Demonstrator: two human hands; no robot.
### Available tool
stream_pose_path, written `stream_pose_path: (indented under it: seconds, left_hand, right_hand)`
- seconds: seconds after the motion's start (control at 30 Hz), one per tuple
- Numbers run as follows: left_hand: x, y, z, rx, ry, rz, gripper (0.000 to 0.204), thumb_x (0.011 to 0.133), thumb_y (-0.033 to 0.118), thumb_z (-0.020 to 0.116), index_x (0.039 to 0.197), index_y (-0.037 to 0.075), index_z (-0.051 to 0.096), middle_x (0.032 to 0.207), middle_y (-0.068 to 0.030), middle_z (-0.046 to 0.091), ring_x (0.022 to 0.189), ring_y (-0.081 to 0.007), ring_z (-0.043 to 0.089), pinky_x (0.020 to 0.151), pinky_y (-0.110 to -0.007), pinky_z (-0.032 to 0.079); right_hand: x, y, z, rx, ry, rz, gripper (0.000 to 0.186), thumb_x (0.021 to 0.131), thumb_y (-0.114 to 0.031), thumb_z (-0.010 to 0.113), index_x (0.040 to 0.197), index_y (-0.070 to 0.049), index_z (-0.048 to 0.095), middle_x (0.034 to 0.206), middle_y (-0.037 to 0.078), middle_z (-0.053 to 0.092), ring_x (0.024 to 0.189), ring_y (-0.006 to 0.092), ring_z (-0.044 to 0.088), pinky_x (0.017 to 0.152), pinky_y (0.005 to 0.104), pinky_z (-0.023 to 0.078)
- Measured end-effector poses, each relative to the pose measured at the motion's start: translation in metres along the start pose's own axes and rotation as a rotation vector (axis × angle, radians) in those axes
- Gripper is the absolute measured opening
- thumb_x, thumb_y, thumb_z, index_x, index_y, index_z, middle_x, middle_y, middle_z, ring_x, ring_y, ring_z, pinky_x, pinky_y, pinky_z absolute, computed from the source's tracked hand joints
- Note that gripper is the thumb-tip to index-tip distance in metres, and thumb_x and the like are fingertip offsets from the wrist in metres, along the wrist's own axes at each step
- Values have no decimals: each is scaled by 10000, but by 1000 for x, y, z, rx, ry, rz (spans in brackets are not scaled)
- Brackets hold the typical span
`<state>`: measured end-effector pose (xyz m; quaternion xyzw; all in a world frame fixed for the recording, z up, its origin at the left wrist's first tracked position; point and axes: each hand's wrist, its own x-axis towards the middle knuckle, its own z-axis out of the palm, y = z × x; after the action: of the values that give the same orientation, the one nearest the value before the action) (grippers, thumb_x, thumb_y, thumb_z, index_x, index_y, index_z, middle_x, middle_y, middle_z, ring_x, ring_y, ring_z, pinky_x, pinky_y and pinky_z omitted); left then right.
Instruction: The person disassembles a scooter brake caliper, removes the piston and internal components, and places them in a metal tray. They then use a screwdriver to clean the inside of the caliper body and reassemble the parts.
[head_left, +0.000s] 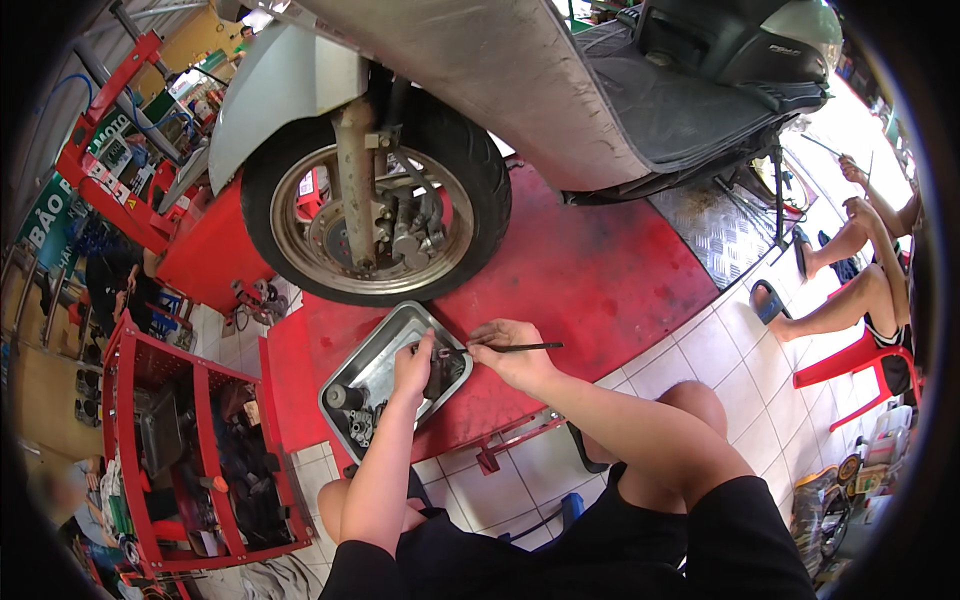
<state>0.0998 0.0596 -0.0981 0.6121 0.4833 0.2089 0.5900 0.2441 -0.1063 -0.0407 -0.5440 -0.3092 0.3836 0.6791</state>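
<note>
head — hands (514, 354) by tray (385, 352) edge — platform (595, 255) spreads right

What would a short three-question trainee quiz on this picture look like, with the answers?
1. Which hand holds the black rod?
2. True or false: the tray is empty.
3. Where is the wheel, seen from the tray?
A: inside it
B: to the right of the scooter's footboard
C: beyond it, farther from the person's body

Key:
1. The right hand.
2. False: it holds metal parts.
3. C.
</note>
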Motion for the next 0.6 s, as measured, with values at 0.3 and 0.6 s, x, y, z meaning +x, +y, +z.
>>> stream_pose_path:
  seconds: [0.3,0.6]
  left_hand:
    - [11,-16,-12,190,91,-56,591,886,509,634,944,-75,696,869,-174,707,847,-263,664,793,-375,486]
    - [-5,0,-18,-125,50,-197,580,895,498,637,862,-80,672,764,-140,683,645,-201,641,592,-343,487]
  right_hand:
    - [0,2,2,-164,8,10,143,833,-51,694,948,32,691,845,122,731,807,174,718,738,289,557]
    - [-1,8,1,-315,-29,94,127,837,-57,688,935,24,694,835,122,740,788,174,725,734,286,560]
